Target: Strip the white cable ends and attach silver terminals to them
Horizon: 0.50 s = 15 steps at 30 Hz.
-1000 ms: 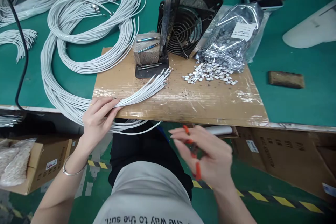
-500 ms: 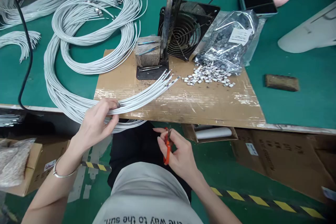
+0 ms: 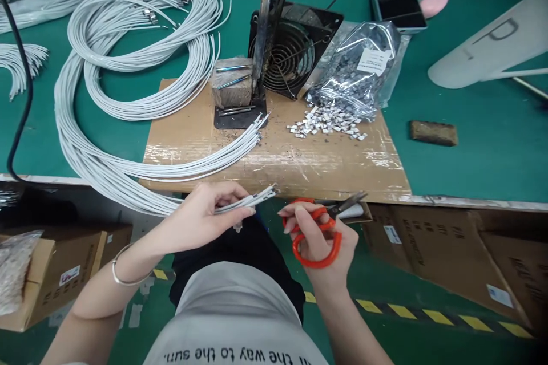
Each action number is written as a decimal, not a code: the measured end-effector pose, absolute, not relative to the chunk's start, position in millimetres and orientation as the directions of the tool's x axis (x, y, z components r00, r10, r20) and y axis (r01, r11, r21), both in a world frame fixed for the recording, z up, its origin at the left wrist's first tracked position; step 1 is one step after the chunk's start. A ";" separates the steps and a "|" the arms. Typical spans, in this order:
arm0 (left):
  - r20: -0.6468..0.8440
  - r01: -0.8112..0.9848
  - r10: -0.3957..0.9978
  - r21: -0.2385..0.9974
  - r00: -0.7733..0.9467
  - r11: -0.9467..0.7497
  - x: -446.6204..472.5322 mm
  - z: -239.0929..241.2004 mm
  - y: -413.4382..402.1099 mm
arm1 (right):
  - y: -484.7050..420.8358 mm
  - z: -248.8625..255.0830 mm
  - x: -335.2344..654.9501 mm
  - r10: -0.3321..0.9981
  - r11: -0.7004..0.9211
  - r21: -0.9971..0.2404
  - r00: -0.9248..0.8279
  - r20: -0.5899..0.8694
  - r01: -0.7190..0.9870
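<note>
1. Here, the left hand (image 3: 214, 211) pinches a small bunch of white wires (image 3: 263, 196) between thumb and fingers, the tips sticking out past the grasp towards the right hand.
2. The right hand (image 3: 314, 239) grasps the red-handled scissors (image 3: 327, 224), the blades pointing off to the right, away from the pinched wires; the two hands are near each other but apart.
3. Both the pinched wires and the scissors are at the front edge of the green table (image 3: 462, 177), above the person's lap.
4. Behind the left hand, a larger wire bundle (image 3: 192, 170) curves in from the left across the cardboard sheet (image 3: 278, 168), untouched at its loose tips.
5. Farther back on the left lies a coiled wire bundle (image 3: 145, 105), partly overlapping the cardboard.
6. Beyond the loose tips, a grey block (image 3: 233, 91) bears two thin metal rods and sits on a black base plate, just beside a black fan (image 3: 285, 63).
7. To the right of the fan, small white pieces (image 3: 327, 121) lie scattered in front of a clear plastic bag (image 3: 346, 77) with a white label.
</note>
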<state>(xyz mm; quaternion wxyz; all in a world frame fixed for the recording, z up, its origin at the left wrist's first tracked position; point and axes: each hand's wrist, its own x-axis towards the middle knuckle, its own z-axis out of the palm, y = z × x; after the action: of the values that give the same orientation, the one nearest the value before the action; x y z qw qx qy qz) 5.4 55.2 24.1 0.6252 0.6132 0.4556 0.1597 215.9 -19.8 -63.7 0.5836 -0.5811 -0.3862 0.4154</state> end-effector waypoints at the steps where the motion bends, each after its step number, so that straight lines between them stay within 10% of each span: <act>1: -0.374 0.313 0.775 0.919 0.509 0.238 3.5 20.7 51.9 | -17.3 -62.2 213.9 0.946 -0.036 -0.996 0.319 -0.059 -0.079; 8: -0.411 0.241 0.803 0.911 0.431 0.336 -8.6 15.8 28.7 | 6.3 -40.9 188.9 0.982 -0.145 -0.931 0.062 -0.176 -0.335; 15: -0.204 0.253 0.894 0.962 0.400 0.106 -8.6 13.5 23.2 | 11.6 -34.5 178.9 0.974 -0.083 -0.931 0.169 -0.151 -0.355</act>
<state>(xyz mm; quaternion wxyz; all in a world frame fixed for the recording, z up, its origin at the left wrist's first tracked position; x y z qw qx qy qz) -8.6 23.2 13.5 0.5749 0.6079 0.4716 0.2784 178.9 11.6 -34.5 0.5952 -0.4796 -0.3226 0.5582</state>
